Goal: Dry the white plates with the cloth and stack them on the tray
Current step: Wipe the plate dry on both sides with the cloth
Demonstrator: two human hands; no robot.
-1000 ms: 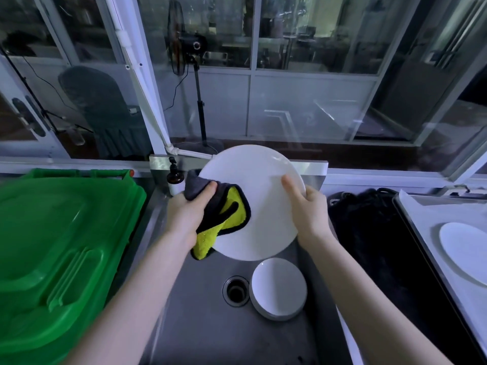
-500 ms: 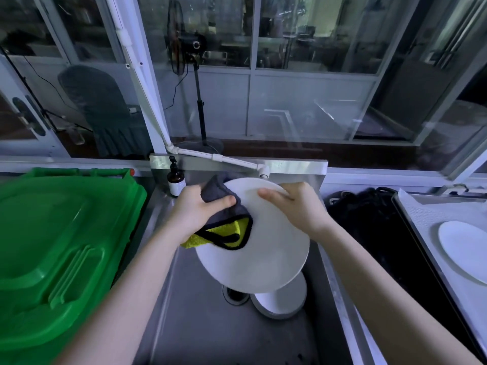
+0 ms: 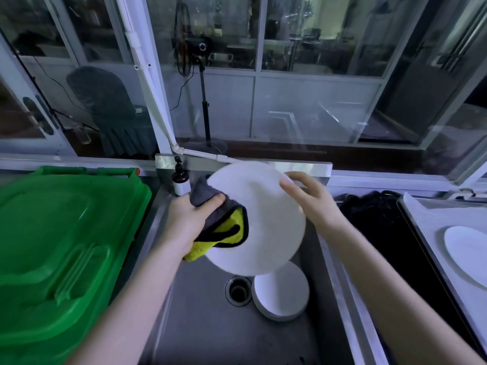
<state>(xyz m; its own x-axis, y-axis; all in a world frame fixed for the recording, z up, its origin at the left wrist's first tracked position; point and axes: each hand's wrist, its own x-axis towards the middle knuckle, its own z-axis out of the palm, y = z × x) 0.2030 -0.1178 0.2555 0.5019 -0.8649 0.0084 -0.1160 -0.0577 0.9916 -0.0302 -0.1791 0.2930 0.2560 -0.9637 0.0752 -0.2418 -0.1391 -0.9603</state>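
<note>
Over the steel sink point(image 3: 205, 327): one large white plate point(image 3: 266, 222), round, smooth, flat-faced, held tilted in the air. Left hand point(image 3: 188, 222) grips a plush cloth point(image 3: 224, 230), grey outside, yellow within, black-edged, and folds it over the plate's left rim. Right hand point(image 3: 313, 200) pinches the upper right rim, fingers point(image 3: 303, 178) curled behind.

Step in hand, by my reckoning: drying. The next move calls for turning the plate through the cloth, then carrying it right to the flat tray point(image 3: 427, 227), where one dried plate point(image 3: 466, 255) lies. A smaller white dish point(image 3: 283, 293) waits in the sink.
</note>
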